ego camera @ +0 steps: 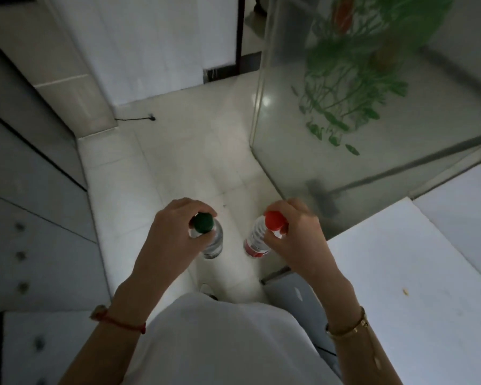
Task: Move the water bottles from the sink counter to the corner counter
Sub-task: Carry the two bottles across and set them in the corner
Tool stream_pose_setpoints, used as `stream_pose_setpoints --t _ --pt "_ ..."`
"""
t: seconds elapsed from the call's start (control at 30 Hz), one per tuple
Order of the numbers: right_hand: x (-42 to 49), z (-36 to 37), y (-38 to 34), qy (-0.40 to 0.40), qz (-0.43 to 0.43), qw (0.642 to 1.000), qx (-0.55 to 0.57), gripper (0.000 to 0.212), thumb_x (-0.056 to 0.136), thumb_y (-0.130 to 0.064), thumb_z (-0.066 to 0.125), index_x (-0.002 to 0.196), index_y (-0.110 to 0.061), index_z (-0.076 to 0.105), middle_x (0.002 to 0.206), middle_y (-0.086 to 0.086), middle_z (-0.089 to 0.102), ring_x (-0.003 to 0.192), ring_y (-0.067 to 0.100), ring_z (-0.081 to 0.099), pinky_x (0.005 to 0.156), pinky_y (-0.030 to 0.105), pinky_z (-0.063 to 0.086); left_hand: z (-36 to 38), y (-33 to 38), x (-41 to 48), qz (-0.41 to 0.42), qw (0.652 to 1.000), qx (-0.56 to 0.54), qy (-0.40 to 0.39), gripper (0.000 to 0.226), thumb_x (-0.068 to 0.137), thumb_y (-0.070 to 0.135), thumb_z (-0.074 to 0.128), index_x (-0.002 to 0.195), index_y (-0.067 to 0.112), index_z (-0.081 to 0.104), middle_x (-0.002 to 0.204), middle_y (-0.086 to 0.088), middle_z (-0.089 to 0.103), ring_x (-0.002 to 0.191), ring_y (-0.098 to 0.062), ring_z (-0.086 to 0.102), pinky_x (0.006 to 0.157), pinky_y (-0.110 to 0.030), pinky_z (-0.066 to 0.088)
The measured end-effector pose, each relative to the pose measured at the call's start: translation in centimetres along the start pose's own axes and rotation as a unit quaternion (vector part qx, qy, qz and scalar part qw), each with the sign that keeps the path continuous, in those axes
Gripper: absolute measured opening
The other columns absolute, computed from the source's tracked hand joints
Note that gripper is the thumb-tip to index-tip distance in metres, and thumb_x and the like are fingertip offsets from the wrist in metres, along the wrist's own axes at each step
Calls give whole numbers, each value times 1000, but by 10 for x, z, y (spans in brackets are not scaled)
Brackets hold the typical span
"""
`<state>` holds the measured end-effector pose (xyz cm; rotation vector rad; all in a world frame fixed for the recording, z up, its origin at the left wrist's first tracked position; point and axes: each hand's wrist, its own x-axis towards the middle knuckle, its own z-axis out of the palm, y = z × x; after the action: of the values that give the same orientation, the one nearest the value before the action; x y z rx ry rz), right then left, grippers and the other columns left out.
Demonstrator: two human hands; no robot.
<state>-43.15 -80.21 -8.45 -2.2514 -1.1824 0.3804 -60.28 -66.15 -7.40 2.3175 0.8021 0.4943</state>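
Note:
I hold two clear water bottles upright in the air over the pale tiled floor. My left hand [167,234] grips the neck of the green-capped bottle [209,234], just under its cap. My right hand [297,234] grips the neck of the red-capped bottle [257,240], which carries a red and white label. The two bottles hang side by side, a short gap between them, in front of my body. Neither bottle touches a counter.
A white counter [417,273] runs along my right. A frosted glass door [345,107] with a green plant print stands ahead on the right. Grey cabinet fronts [34,207] line the left. A dark cord [139,118] lies on the floor ahead.

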Motion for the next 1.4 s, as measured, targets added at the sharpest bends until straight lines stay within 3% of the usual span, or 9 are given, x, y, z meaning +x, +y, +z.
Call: stream_pose_setpoints --t 0.23,0.37,0.5,0.77,1.07,1.27,1.4 --pt "76 47 -49 -41 -47 998 20 31 72 -18 73 97 -27 57 100 -9 49 78 2 51 67 5 39 -50 -55 25 -69 996 7 51 29 71 15 80 98 8 71 98 -5 71 87 -16 62 83 -27 51" --pt "117 65 -76 -60 -91 994 16 29 73 -22 71 99 -23 58 99 -7 51 79 4 51 71 11 41 -73 -83 38 -104 992 10 74 30 71 13 80 98 6 71 97 -7 71 85 -15 60 81 -27 50" --pt "157 82 -103 -92 -137 986 18 29 73 -23 69 101 -18 60 99 -5 53 76 -2 48 68 6 35 -91 -109 51 -134 985 15 106 27 69 11 81 94 5 72 91 -8 72 79 -15 59 76 -30 51" --pt "257 120 -148 -142 -205 968 25 29 72 -15 72 100 -14 63 98 -1 57 78 7 51 70 6 35 -120 -164 101 -195 967 27 161 26 67 10 80 91 14 71 86 3 70 75 -13 61 69 -24 51" --pt "410 151 -200 -185 -285 940 21 32 73 -16 73 103 -17 61 102 -3 56 82 9 53 73 9 40 -160 -219 204 -255 940 36 224 26 67 9 80 90 15 71 86 3 70 76 -11 60 74 -28 52" --pt "504 174 -233 -198 -331 922 20 31 74 -17 74 102 -16 62 101 -1 57 80 10 54 74 15 46 -188 -258 270 -296 919 40 255 28 67 14 80 92 22 70 87 9 67 77 -7 59 73 -23 50" --pt "556 190 -256 -196 -345 918 17 31 74 -19 75 102 -13 63 101 1 59 81 10 55 77 12 42 -208 -282 306 -310 913 45 262 29 67 13 81 92 22 70 87 10 67 76 -4 59 71 -15 47"
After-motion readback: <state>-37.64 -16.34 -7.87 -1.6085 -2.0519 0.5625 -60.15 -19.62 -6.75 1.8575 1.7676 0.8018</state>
